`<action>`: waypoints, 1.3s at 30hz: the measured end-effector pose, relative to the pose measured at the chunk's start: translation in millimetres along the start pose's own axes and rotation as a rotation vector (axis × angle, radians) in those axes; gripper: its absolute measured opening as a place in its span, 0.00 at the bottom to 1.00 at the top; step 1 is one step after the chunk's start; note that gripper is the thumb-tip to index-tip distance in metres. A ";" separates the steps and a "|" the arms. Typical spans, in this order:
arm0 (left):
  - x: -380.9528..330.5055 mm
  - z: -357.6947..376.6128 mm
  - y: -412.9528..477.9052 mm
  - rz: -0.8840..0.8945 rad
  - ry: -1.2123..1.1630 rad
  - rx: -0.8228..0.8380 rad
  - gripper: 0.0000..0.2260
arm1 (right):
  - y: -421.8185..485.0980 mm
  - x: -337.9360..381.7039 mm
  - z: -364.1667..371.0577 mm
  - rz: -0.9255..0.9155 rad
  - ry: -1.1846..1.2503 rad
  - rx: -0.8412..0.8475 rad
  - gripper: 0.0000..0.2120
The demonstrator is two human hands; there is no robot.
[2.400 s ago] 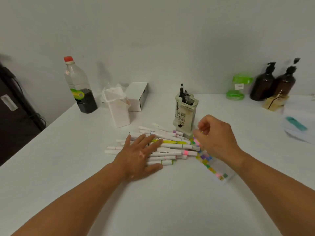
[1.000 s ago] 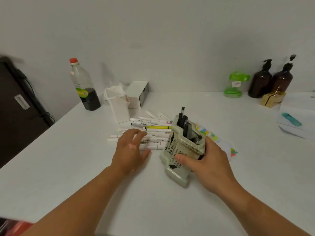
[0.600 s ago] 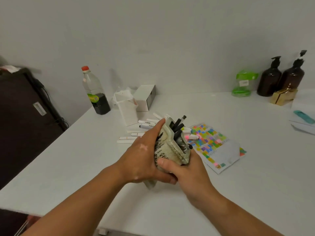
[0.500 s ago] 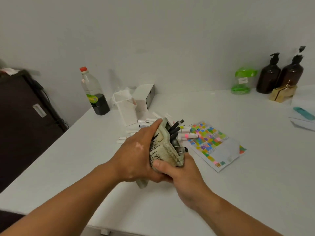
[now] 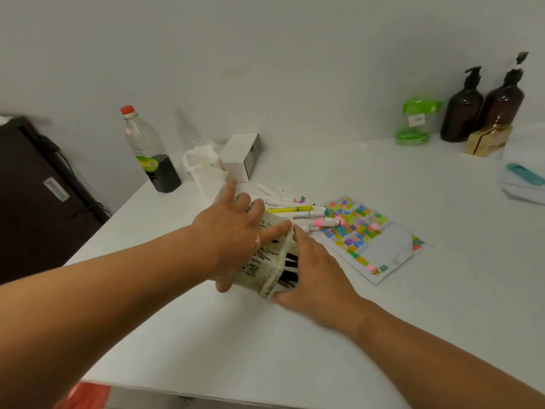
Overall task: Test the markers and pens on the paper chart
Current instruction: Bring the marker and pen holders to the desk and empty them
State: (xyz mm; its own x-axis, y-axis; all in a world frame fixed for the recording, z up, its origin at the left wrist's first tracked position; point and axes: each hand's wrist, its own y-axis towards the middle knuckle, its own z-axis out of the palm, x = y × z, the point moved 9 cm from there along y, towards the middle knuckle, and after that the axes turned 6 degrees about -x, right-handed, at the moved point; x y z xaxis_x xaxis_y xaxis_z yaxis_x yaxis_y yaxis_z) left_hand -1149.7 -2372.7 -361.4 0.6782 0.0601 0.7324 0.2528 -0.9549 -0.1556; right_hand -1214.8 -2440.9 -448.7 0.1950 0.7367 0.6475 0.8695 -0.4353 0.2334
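Pens (image 5: pixel 290 267) show dark in the mouth of the pen holder (image 5: pixel 261 261), which lies on its side near the table's (image 5: pixel 295 349) front edge. The left hand (image 5: pixel 233 234) rests on top with its fingers straight and spread. The right hand (image 5: pixel 315 278) lies flat at the mouth, gripping nothing. Markers (image 5: pixel 298 214) and the paper chart (image 5: pixel 383 249) lie just beyond.

1. I log one view: a wide-angle camera on the person's head, facing forward and down onto the white table (image 5: pixel 383 335).
2. Close range: left hand (image 5: pixel 233 234) and right hand (image 5: pixel 315 273) sit mid-frame, forearms crossing the bottom edge.
3. The wall (image 5: pixel 265 54) fills the top.
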 end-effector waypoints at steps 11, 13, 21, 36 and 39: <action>21.3 42.9 -27.3 -0.084 -0.219 0.035 0.65 | 13.5 13.8 8.7 -0.198 -0.342 0.008 0.17; 35.5 55.9 -40.9 -0.151 -0.309 0.040 0.64 | 15.1 10.0 8.3 -0.224 -0.386 0.040 0.10; 55.7 93.0 -86.2 -0.303 -0.494 0.006 0.64 | 27.1 -9.8 -1.9 -0.176 -0.525 0.074 0.07; 53.1 82.2 -86.3 -0.261 -0.670 -0.251 0.62 | 18.0 30.9 17.5 -0.282 -0.258 0.154 0.34; 45.9 56.7 -71.7 -0.196 -0.355 -0.315 0.61 | 18.3 42.4 14.8 -0.273 -0.135 0.064 0.27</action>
State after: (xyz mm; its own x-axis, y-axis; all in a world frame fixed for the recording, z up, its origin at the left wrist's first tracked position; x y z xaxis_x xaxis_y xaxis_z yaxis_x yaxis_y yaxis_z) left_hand -1097.5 -2285.0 -354.2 0.8455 0.2894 0.4487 0.2152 -0.9538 0.2096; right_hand -1184.0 -2410.0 -427.7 0.0054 0.8857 0.4643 0.9241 -0.1818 0.3361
